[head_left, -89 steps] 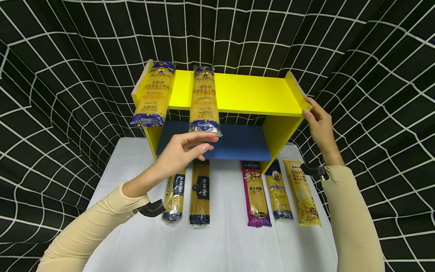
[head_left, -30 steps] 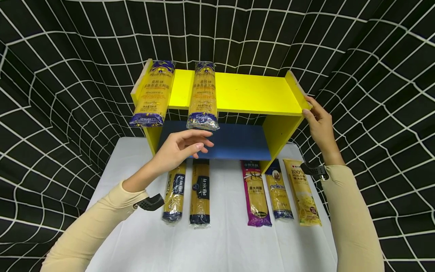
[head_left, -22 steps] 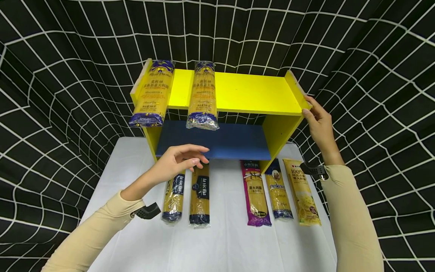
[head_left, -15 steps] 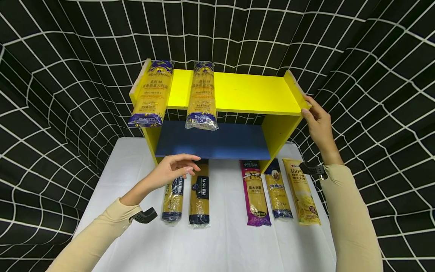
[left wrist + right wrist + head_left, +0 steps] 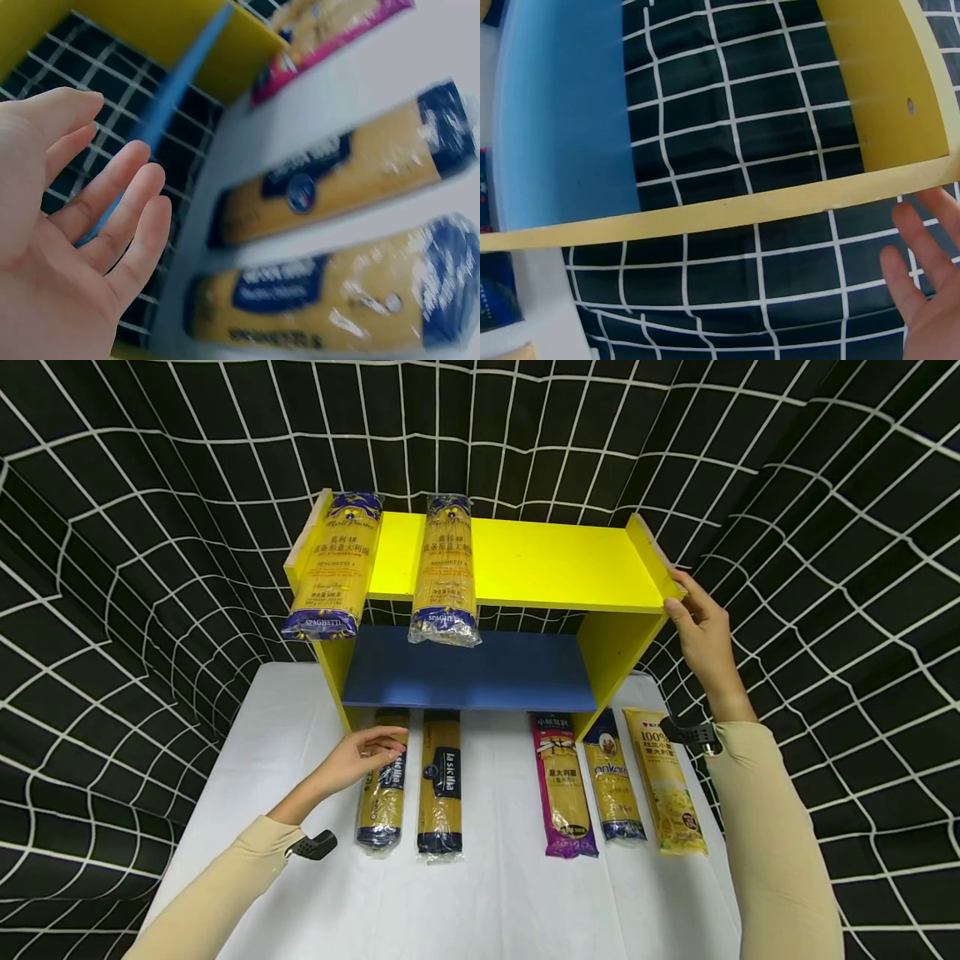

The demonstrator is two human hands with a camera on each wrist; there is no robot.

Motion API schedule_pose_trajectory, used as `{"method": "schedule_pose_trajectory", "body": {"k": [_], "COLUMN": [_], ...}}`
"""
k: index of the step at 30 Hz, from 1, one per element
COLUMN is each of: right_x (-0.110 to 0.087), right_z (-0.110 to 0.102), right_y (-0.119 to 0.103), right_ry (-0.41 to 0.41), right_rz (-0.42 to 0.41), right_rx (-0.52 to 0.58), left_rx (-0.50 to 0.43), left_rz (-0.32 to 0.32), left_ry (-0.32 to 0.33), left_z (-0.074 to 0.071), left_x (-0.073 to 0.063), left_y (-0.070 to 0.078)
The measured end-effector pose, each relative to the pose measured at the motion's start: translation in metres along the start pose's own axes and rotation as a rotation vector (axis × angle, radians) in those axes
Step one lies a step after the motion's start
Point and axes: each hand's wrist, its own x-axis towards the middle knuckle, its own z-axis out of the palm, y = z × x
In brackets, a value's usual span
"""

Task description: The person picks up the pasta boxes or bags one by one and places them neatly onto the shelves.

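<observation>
My left hand (image 5: pixel 352 762) hovers with loosely bent fingers above the left la sicilia spaghetti packet (image 5: pixel 381 814) and holds nothing. The left wrist view shows its fingers (image 5: pixel 127 225) apart from both la sicilia packets. My right hand (image 5: pixel 707 639) grips the upper right front corner of a yellow shelf (image 5: pixel 555 564), thumb at the front edge and fingers on the outer side. On the yellow top lie two spaghetti packets, one at the left end (image 5: pixel 337 564) and one left of the middle (image 5: pixel 446 568), their blue lower ends jutting past the front edge.
A second la sicilia packet (image 5: pixel 440 802) lies on the white table (image 5: pixel 487 902). To the right lie a purple-edged pasta packet (image 5: pixel 566 785), a blue-ended packet (image 5: pixel 615 785) and a yellow one (image 5: pixel 666 785). A blue lower board (image 5: pixel 517 672) spans the shelf. Black grid cloth surrounds everything.
The second spaghetti packet on top moved slightly farther back as my left hand touched its lower end. My left hand then moved down and left, away from it. My right hand stayed on the shelf.
</observation>
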Motion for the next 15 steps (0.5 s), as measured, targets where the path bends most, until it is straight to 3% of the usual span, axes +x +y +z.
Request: {"method": "schedule_pose_trajectory", "body": {"k": [9, 15], "right_x": [-0.001, -0.001], "right_z": [0.0, 0.0], "right_y": [-0.001, -0.001], "right_ry": [0.002, 0.0], "right_rz": [-0.001, -0.006], "right_rx": [0.004, -0.001], "left_rx": [0.1, 0.239], "left_rz": [-0.035, -0.045], "left_ry": [0.065, 0.107], "left_z": [0.0, 0.001], "left_x": [-0.006, -0.012], "left_y": [-0.049, -0.074]}}
